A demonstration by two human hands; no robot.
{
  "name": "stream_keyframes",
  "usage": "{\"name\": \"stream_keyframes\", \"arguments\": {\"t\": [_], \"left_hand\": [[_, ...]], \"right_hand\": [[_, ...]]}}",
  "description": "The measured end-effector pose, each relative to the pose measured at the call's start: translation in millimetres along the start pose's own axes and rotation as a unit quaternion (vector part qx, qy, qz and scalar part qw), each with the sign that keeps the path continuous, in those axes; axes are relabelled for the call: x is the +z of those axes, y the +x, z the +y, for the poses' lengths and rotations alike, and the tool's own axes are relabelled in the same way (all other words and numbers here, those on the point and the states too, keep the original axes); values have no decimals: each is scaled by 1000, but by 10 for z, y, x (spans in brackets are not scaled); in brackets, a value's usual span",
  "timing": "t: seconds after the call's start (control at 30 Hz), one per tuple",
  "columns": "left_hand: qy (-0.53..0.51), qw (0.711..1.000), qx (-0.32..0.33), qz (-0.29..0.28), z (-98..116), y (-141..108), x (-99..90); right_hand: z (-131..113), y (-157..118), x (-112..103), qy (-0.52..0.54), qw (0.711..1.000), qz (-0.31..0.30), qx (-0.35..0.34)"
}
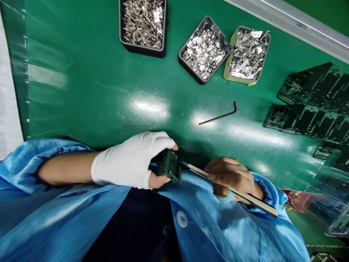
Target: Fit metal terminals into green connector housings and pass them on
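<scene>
1. The left hand (131,160), in a white glove with bare fingertips, is clamped on a small block (172,165), thumb on one side and fingers on the other.
2. This block is dark green and box-like, with raised edges and small shiny spots on its face; finer details are too small to tell.
3. It is in front of the blue coat (218,229), at the near side of the green table (81,91).
4. The right hand (231,176) is closed around a long, pale tool (256,202).
5. Its thin metal tip is at the block's edge; I cannot tell if they touch.
6. The two hands are apart.
</scene>
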State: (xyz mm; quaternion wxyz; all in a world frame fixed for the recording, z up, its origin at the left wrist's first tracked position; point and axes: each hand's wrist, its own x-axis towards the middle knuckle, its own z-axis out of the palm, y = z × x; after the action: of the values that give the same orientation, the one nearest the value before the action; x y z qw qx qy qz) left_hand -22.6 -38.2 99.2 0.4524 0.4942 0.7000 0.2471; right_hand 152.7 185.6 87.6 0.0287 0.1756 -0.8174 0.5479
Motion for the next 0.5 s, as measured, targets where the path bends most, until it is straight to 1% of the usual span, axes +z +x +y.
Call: {"name": "stream_keyframes", "arguments": {"t": [0.1, 0.23, 0.3, 0.4, 0.5], "left_hand": [[-11, 1000, 5, 0, -5, 0, 2], [-16, 1000, 1, -2, -8, 3, 5], [-14, 1000, 0, -5, -3, 3, 4], [-12, 1000, 2, -9, 9, 3, 0], [-14, 1000, 2, -10, 15, 2, -5]], "right_hand": [[8, 67, 41, 7, 997, 55, -49], [12, 94, 81, -2, 996, 71, -54], [15, 88, 79, 14, 997, 67, -47], [22, 73, 66, 48, 997, 62, -15], [26, 51, 65, 82, 994, 77, 12]]}}
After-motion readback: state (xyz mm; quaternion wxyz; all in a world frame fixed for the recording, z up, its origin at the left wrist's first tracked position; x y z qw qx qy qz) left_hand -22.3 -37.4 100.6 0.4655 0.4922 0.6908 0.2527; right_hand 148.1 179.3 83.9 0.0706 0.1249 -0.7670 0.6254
